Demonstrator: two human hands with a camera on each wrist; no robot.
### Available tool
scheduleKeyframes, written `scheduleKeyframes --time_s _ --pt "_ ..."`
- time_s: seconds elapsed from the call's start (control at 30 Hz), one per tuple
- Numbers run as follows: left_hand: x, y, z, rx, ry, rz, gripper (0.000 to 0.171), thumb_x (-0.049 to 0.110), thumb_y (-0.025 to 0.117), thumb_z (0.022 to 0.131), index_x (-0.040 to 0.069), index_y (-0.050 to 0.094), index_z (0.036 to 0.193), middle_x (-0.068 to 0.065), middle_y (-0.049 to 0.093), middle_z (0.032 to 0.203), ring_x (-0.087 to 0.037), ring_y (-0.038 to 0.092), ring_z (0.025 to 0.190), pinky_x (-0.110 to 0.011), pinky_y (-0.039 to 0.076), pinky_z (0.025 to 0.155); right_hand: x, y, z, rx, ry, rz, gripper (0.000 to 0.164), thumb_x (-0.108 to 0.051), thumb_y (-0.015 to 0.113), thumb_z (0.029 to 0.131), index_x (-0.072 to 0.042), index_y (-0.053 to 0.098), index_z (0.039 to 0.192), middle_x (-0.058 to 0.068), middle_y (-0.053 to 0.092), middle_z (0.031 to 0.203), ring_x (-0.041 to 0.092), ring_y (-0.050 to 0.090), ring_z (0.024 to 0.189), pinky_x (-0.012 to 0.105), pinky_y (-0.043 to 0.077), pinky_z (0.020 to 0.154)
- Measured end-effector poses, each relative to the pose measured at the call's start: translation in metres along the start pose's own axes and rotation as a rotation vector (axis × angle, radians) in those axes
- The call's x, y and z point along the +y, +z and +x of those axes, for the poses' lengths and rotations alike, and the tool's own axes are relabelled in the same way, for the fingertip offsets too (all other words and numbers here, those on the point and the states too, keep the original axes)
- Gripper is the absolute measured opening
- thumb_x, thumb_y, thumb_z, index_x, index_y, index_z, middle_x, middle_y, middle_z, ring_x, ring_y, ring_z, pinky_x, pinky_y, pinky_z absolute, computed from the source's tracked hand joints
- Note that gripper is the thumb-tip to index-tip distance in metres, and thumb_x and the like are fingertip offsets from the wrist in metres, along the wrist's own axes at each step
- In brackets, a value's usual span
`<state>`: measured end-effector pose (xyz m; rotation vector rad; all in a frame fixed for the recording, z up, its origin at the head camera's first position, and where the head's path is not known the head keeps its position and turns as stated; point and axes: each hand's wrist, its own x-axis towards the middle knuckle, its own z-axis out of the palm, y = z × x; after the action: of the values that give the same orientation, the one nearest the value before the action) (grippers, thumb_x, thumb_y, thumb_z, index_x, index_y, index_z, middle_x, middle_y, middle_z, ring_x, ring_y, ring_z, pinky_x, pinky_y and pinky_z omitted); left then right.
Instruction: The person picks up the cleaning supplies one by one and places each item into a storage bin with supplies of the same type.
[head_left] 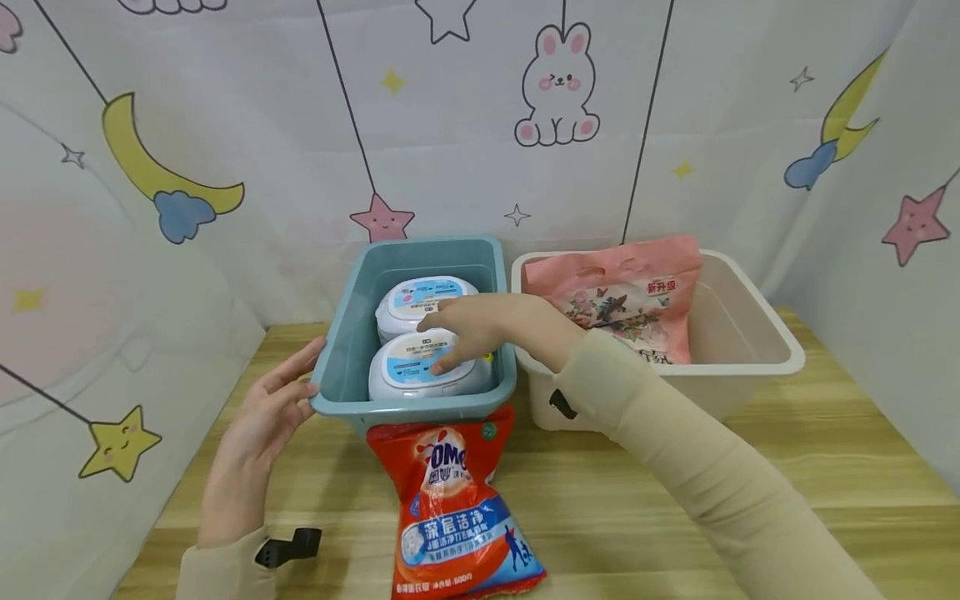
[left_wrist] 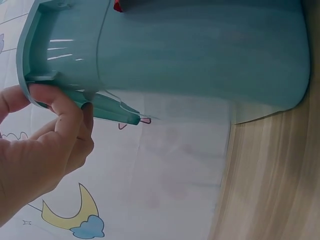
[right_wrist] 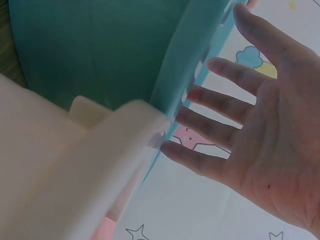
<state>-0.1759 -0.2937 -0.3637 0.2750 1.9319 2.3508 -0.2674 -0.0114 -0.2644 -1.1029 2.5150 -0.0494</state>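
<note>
A teal plastic bin (head_left: 420, 407) stands on the table with two white lidded tubs with blue labels in it, a rear tub (head_left: 427, 293) and a front tub (head_left: 405, 367). My left hand (head_left: 262, 417) grips the bin's rim at its left side; in the left wrist view the hand (left_wrist: 47, 135) has fingers bent at the teal rim. Over the tubs reaches my right hand (head_left: 480, 325), fingers spread. The right wrist view shows that hand (right_wrist: 260, 125) with straight fingers and nothing in the palm; whether it touches a tub, I cannot tell.
A red OMO detergent bag (head_left: 442, 508) leans at the front of the teal bin. To the right, a cream bin (head_left: 750, 333) holds a pink printed bag (head_left: 637, 292). Behind hangs a patterned curtain (head_left: 465, 150); the wooden table (head_left: 637, 508) lies beneath.
</note>
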Motion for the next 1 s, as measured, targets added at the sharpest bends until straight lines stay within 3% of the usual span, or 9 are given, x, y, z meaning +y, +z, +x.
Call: scheduleKeyframes --time_s 0.2,0.53,0.8,1.0 --pt "-0.001 -0.002 -0.002 0.013 -0.035 0.089 0.057 -0.002 0.046 0.096 0.009 0.032 0.15 0.004 0.047 0.126 -0.008 0.059 0.107 -0.023 0.053 0.084 0.002 0.003 -0.011 0.054 -0.004 -0.023 0.064 -0.05 0.059 0.091 -0.025 0.04 0.147 0.004 0.037 0.154 0.024 0.037 0.141 0.048 0.031 0.115" --pt "0.011 0.0 0.0 0.063 -0.091 0.242 0.06 0.005 0.049 0.097 0.009 0.026 0.152 0.008 0.041 0.126 -0.002 0.055 0.104 -0.02 0.051 0.082 0.006 0.007 -0.025 0.105 -0.034 -0.033 0.06 -0.047 0.057 0.092 -0.023 0.043 0.145 0.007 0.039 0.152 0.026 0.038 0.14 0.047 0.034 0.114" --pt "0.019 0.002 -0.004 0.088 -0.074 0.361 0.056 0.013 0.051 0.098 0.013 0.031 0.151 0.011 0.042 0.124 -0.001 0.052 0.104 -0.018 0.049 0.081 0.011 0.013 -0.037 0.177 -0.033 -0.026 0.06 -0.049 0.056 0.093 -0.026 0.042 0.146 0.006 0.038 0.154 0.025 0.037 0.141 0.047 0.036 0.113" --pt "0.021 0.002 -0.006 0.089 -0.035 0.401 0.053 0.012 0.05 0.099 0.015 0.034 0.15 0.013 0.044 0.124 0.001 0.052 0.104 -0.015 0.048 0.081 0.016 0.021 -0.047 0.263 -0.042 -0.05 0.059 -0.049 0.057 0.093 -0.024 0.045 0.144 0.006 0.045 0.148 0.024 0.047 0.132 0.044 0.042 0.108"
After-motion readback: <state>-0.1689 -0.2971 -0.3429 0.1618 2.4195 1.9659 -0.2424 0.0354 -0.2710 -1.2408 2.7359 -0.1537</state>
